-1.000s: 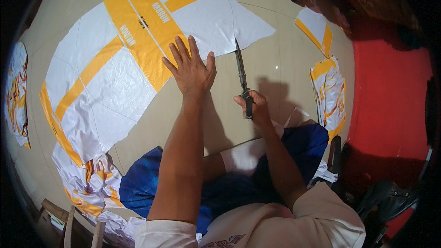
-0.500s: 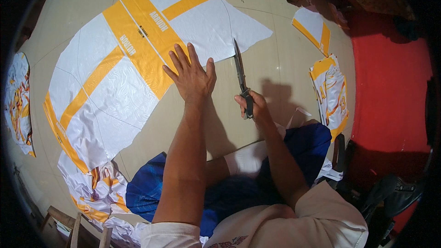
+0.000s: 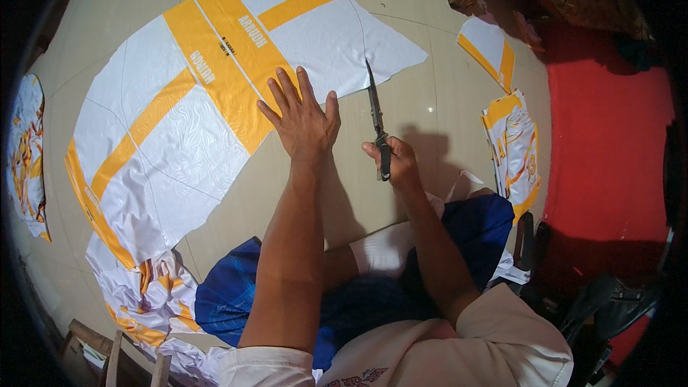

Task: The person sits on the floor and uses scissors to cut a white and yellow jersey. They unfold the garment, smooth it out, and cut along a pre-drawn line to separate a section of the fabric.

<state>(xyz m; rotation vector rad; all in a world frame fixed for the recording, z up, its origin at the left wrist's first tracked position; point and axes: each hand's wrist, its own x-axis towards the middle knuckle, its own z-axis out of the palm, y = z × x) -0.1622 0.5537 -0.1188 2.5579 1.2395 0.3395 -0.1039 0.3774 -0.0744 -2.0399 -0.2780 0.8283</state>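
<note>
A large white fabric piece with yellow bands and thin curved outlines lies spread on the tiled floor. My left hand rests on its near edge, palm down, with fingers spread across a yellow band and the white beside it. In my right hand is a pair of dark scissors, gripped by the handles. Their blades point away from me and meet the fabric's near right edge, the tip lying by a curved line. The blades look nearly together.
Folded white and yellow fabric lies on the right, below a smaller cut piece. A red mat covers the far right. Crumpled fabric is heaped at lower left, by a wooden frame. Another fabric bundle sits far left.
The scissor blades have closed more at the fabric's edge, and the fingers of my right hand have drawn in around the handles. My left hand stays flat on the fabric.
</note>
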